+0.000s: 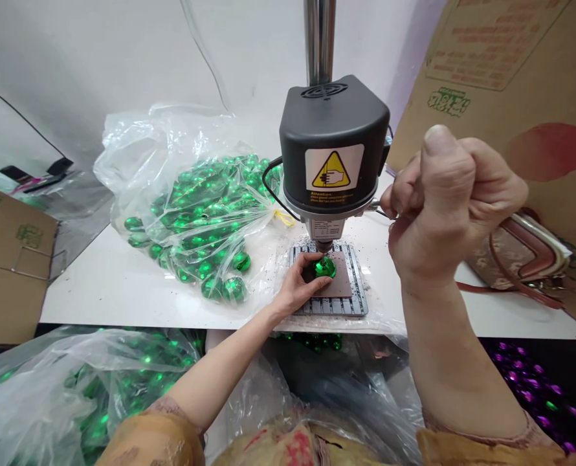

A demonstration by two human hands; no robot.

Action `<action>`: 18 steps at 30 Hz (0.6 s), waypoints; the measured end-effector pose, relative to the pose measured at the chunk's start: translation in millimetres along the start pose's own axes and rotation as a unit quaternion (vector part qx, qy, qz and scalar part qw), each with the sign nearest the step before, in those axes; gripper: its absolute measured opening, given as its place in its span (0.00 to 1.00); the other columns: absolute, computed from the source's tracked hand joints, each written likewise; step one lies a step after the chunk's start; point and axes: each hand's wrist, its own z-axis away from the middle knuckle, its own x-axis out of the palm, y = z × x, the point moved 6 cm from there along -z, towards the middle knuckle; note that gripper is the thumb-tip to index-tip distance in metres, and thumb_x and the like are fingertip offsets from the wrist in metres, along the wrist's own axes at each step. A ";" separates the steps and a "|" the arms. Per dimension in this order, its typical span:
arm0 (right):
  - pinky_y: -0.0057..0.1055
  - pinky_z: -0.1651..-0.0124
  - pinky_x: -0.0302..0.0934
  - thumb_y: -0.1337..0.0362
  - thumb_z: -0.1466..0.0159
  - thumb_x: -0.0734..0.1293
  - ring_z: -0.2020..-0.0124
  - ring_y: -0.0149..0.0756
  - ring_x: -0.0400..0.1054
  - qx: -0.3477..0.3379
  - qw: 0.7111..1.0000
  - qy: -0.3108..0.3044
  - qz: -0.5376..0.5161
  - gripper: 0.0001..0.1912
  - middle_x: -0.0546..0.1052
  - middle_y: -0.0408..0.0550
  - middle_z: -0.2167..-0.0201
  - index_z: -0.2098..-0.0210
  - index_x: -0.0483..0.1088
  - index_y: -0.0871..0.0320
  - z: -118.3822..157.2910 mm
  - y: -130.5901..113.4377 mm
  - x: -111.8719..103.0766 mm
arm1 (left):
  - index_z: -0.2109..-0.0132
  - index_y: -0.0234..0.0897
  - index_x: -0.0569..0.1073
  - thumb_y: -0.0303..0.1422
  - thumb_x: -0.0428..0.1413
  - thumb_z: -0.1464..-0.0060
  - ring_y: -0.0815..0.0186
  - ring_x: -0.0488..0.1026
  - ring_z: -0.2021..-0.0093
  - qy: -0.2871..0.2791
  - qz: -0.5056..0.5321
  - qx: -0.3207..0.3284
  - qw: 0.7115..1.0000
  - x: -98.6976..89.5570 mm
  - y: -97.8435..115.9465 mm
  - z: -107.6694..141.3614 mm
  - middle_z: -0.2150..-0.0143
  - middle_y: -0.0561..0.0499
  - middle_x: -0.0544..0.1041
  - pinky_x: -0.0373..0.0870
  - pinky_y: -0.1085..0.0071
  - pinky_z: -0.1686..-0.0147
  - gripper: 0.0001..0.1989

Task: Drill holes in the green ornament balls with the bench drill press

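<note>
A shiny green ball (325,267) sits on the brown square pad (341,281) of a slotted metal base. My left hand (301,285) grips the ball from the left, thumb in front and fingers behind. Right above it is the chuck (324,246) of a black bench drill (334,139) with a yellow warning label; whether the bit touches the ball I cannot make out. My right hand (443,194) is raised and closed at the drill's right side, around its feed lever (378,206), which is mostly hidden by the fingers.
A clear plastic bag (137,149) of green balls lies left of the drill on the white table (123,294). A patterned handbag (521,249) and a large carton (501,97) stand at right. More bagged green balls (137,369) and purple balls (531,382) are below the table edge.
</note>
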 end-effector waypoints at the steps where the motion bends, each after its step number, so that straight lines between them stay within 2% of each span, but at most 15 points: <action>1: 0.32 0.83 0.43 0.64 0.37 0.66 0.87 0.24 0.48 -0.002 1.000 0.005 0.006 0.24 0.54 0.36 0.89 0.84 0.50 0.55 2.0 -0.5 -0.8 | 0.48 0.39 0.69 0.41 0.68 0.50 0.55 0.73 0.43 0.000 0.001 -0.001 1.000 0.1 -0.7 -0.2 0.45 0.43 0.76 0.67 0.56 0.41 0.26; 7: 0.30 0.82 0.40 0.64 0.37 0.64 0.87 0.20 0.43 -0.031 0.999 0.020 0.019 0.27 0.47 0.36 0.88 0.84 0.42 0.57 23.2 -1.7 -11.6 | 0.48 0.40 0.68 0.42 0.68 0.50 0.55 0.73 0.43 -0.002 0.008 -0.001 1.000 0.2 -4.7 -0.1 0.46 0.43 0.76 0.68 0.56 0.42 0.27; 15: 0.30 0.82 0.41 0.63 0.38 0.64 0.86 0.19 0.44 -0.017 1.000 -0.019 -0.012 0.28 0.48 0.36 0.87 0.84 0.41 0.58 35.9 7.3 -20.3 | 0.48 0.39 0.68 0.42 0.68 0.50 0.55 0.73 0.43 -0.005 0.004 0.001 1.000 0.1 -5.9 0.1 0.45 0.43 0.76 0.67 0.56 0.42 0.26; 18: 0.28 0.82 0.43 0.66 0.39 0.64 0.86 0.19 0.45 -0.046 0.999 -0.014 -0.019 0.27 0.49 0.36 0.87 0.84 0.41 0.58 38.0 6.0 -21.7 | 0.48 0.39 0.68 0.42 0.68 0.50 0.55 0.73 0.42 -0.004 0.004 0.004 1.000 -0.1 -5.9 0.3 0.45 0.43 0.75 0.67 0.56 0.41 0.26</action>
